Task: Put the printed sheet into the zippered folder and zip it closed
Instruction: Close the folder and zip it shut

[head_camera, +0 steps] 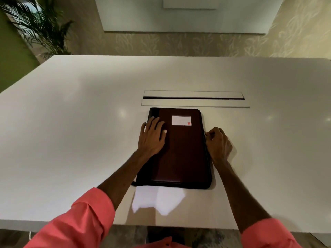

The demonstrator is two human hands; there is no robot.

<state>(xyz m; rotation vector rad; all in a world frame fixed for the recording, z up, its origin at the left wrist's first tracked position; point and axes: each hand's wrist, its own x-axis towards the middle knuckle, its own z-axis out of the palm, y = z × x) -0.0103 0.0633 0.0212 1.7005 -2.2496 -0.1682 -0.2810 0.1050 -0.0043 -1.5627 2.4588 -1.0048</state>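
A dark brown zippered folder [186, 154] with a black edge and a white label lies closed flat on the white table [71, 122], in front of me. My left hand [152, 138] rests flat on its left half, fingers spread. At the folder's right edge, about a third of the way down from the far corner, my right hand [217, 142] pinches the small zipper pull [205, 133]. The printed sheet is not visible.
A long cable slot with a metal lid [193, 98] is set into the table just beyond the folder. A bright patch of reflected light lies on the table near the front edge. A potted palm [39, 27] stands beyond the far left corner.
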